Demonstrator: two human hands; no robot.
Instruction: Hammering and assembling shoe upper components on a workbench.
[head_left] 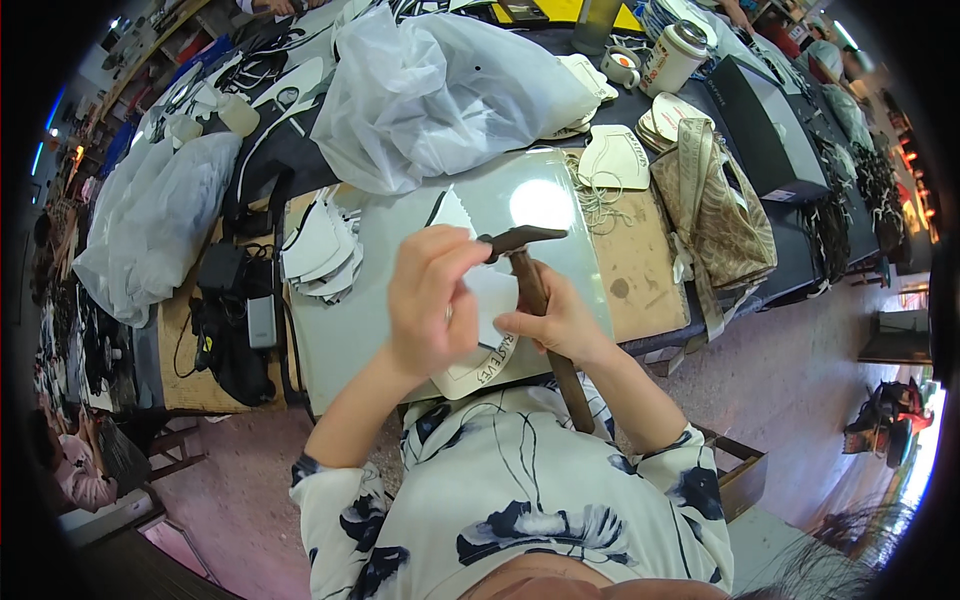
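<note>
A hammer [534, 290] with a dark metal head and wooden handle is in my right hand [565, 318], whose fingers close around the handle just below the head. The handle slants down toward my lap. My left hand [432, 300] is slightly blurred, its fingers bent and its thumb apart. Its fingertips are at the round end of the hammer head; I cannot tell whether they touch. Below the hands, white cut pieces [493, 300] lie on a pale smooth board [340, 340]. A curved white piece with printed lettering [462, 381] reaches the board's near edge.
Stacked white pieces [325, 252] lie left of the hands. A large translucent plastic bag [440, 100] covers the far side. To the right are string [603, 208], a brown fabric bag [708, 205], a black box [768, 130] and a lidded cup [675, 58]. Another bag [165, 215] sits left.
</note>
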